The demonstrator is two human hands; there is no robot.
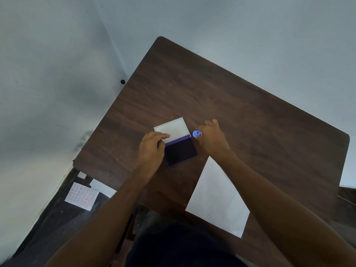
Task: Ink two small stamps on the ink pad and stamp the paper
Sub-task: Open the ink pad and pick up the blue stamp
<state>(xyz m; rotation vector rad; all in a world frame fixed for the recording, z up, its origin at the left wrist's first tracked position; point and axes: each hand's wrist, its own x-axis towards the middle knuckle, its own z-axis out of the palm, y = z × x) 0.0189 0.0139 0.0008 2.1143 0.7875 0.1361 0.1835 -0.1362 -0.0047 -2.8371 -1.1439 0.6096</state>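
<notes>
The ink pad [181,151] lies open on the dark wooden table [231,97], its dark purple pad facing up and its white lid [173,128] folded back behind it. My left hand [152,149] rests at the pad's left edge, fingertips on the lid's near corner. My right hand [211,139] sits just right of the pad, fingers curled beside a small blue round stamp [196,133]; something pinkish shows at my fingertips. I cannot tell whether the fingers grip the stamp. A blank white sheet of paper [215,197] lies near the table's front edge, under my right forearm.
On the dark floor to the left lie a stamped sheet [81,196] covered with small round marks and other white papers [103,187]. Another white sheet [348,170] juts in at the table's right edge. Pale walls meet behind the table.
</notes>
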